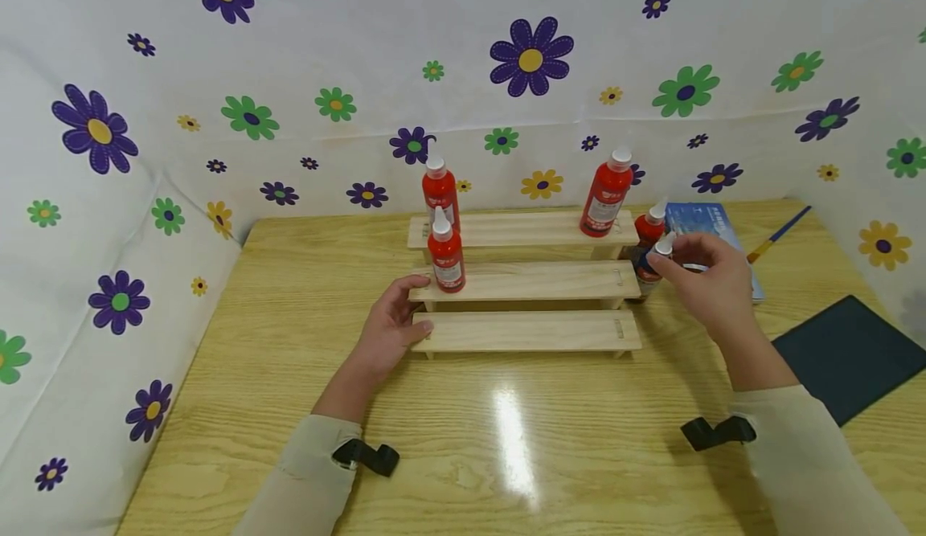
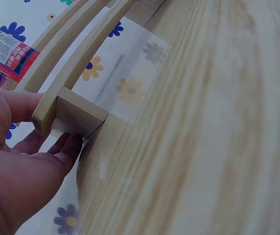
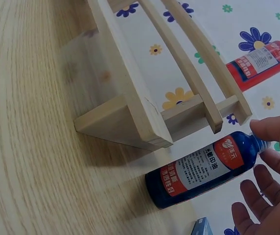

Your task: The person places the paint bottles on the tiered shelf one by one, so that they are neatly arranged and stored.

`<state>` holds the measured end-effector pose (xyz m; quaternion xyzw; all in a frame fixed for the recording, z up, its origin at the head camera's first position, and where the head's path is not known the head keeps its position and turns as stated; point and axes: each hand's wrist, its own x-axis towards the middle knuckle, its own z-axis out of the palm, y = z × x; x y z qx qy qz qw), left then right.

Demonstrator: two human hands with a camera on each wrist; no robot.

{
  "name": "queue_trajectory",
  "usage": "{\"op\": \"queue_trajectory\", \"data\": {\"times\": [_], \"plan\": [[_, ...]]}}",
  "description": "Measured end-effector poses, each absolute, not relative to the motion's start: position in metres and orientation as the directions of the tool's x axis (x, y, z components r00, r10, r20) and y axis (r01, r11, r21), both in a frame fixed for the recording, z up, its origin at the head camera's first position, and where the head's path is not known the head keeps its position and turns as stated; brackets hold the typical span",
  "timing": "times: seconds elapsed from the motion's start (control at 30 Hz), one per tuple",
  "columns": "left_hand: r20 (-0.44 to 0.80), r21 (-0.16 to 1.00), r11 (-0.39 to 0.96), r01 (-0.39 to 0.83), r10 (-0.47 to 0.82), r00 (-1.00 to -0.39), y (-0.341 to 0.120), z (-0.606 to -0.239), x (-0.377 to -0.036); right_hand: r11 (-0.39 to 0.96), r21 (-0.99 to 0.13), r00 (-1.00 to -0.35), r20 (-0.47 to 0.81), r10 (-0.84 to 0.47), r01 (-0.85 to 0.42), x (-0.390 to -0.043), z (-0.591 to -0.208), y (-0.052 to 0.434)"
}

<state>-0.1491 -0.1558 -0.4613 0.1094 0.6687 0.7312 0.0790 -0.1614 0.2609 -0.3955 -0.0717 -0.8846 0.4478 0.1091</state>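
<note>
At the left, the end of the three-tier wooden rack is gripped by the left hand, its fingers curled around the end of the lowest tier, presumably so that the rack is kept from sliding on the worktop. One red bottle is stood upright at the left of the middle tier, and a rear red bottle behind it on the top tier; each label is probably kept in sight by the stepping. A right-hand red bottle is set near the top tier's other end. Just beyond the rack's right end, a dark blue bottle is pinched near its neck between thumb and finger of the right hand, the other fingers spread, which likely keeps it upright; whether its base touches the worktop cannot be told. Another red bottle is placed behind it. Farther right, a blue booklet, a paintbrush and a dark mat are laid apart from the rack.
</note>
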Motion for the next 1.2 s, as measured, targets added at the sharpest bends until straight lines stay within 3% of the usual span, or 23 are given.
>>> {"op": "queue_trajectory", "data": {"times": [0.37,0.53,0.9,1.2], "plan": [[0.065,0.995,-0.096,0.041,0.26,-0.964,-0.157,-0.464,-0.149,0.588,-0.806,-0.97,0.082,0.229,0.071,-0.161,-0.396,0.26],[0.075,0.993,-0.106,0.048,0.265,-0.961,-0.158,-0.464,-0.149,0.579,-0.813,-0.985,0.044,0.165,0.061,-0.163,-0.398,0.263],[0.054,0.995,-0.098,0.029,0.263,-0.963,-0.158,-0.462,-0.148,0.417,-0.909,-0.994,0.057,0.09,-0.015,-0.162,-0.41,0.265],[0.071,0.993,-0.113,0.042,0.265,-0.962,-0.158,-0.463,-0.149,0.359,-0.933,-0.986,0.07,0.15,-0.011,-0.16,-0.411,0.268]]}}
